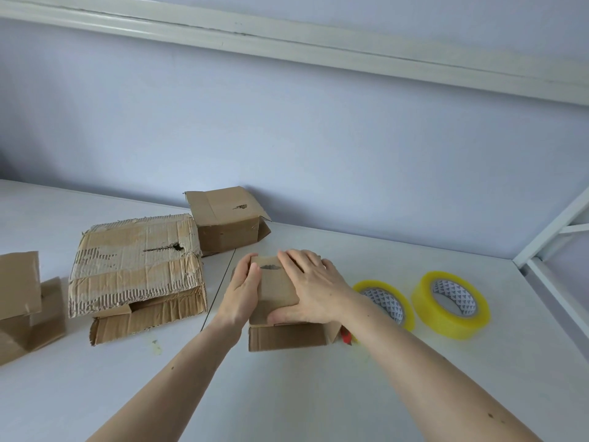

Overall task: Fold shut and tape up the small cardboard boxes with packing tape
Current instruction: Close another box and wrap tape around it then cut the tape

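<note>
- Left hand (243, 290) grips the left edge of the small box (277, 301), thumb curled onto the top flap, fingers down the side.
- Right hand (314, 287) lies across the top flaps, fingers fairly straight and pressing down, thumb along the near edge; it presses, it does not clasp.
- The small box sits on the white table (318, 393), centre of view.
- Step in hand, as judged: flaps being folded shut and held; no fresh tape is apparent on the seam.
- Two yellow tape rolls (451, 303) lie flat at 3 o'clock of the box, near.
- Next move calls for one hand holding the flaps while the other fetches a roll.
- Other boxes (137, 266) lie at 9 to 11 o'clock.
</note>
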A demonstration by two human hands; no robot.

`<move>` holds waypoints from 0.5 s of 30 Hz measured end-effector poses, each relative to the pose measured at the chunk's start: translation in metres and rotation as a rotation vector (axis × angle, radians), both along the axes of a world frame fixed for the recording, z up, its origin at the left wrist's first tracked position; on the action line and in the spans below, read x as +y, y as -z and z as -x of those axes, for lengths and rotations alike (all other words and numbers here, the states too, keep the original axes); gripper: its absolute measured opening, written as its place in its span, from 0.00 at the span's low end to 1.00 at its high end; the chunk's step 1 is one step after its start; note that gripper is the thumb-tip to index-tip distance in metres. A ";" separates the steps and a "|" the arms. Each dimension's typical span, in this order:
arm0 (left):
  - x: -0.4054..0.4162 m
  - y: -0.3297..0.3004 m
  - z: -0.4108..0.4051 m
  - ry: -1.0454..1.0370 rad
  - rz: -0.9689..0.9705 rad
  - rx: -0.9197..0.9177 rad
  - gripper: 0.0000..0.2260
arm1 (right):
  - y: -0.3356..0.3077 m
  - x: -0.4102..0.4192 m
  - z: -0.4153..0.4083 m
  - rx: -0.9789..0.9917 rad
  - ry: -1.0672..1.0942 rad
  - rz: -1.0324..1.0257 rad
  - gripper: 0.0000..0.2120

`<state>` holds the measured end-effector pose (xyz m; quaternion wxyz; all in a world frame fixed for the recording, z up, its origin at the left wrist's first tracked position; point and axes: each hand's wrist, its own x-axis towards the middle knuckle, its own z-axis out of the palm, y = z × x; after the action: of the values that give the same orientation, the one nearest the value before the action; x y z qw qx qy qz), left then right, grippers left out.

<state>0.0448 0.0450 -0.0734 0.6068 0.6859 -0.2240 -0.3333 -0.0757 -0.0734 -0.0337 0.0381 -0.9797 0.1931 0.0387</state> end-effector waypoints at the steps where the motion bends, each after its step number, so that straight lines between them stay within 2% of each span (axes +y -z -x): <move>1: 0.002 -0.003 0.001 0.001 -0.007 -0.015 0.17 | -0.003 0.002 0.001 0.012 0.000 -0.029 0.57; 3: 0.003 -0.009 0.002 0.014 -0.016 -0.034 0.21 | -0.011 0.000 0.006 -0.053 0.056 -0.165 0.53; 5: 0.004 -0.014 0.002 0.030 -0.023 -0.054 0.24 | -0.015 -0.008 0.016 -0.296 0.215 -0.303 0.44; 7: 0.007 -0.019 0.001 0.038 -0.012 -0.064 0.26 | -0.016 -0.019 0.032 -0.553 0.446 -0.343 0.27; 8: 0.009 -0.020 0.000 0.035 -0.006 -0.063 0.26 | -0.017 -0.023 0.041 -0.611 0.561 -0.322 0.18; 9: 0.010 -0.022 -0.001 0.029 -0.002 -0.064 0.26 | -0.016 -0.027 0.049 -0.611 0.661 -0.287 0.14; 10: 0.011 -0.024 -0.001 0.022 0.000 -0.067 0.27 | -0.014 -0.029 0.058 -0.566 0.736 -0.247 0.14; 15: 0.013 -0.026 0.002 -0.078 0.054 -0.059 0.26 | -0.001 -0.026 0.075 -0.207 0.891 -0.125 0.27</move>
<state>0.0423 0.0579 -0.0469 0.6308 0.6871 -0.2237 -0.2828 -0.1512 -0.0997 -0.0324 0.1290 -0.7956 0.5880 -0.0681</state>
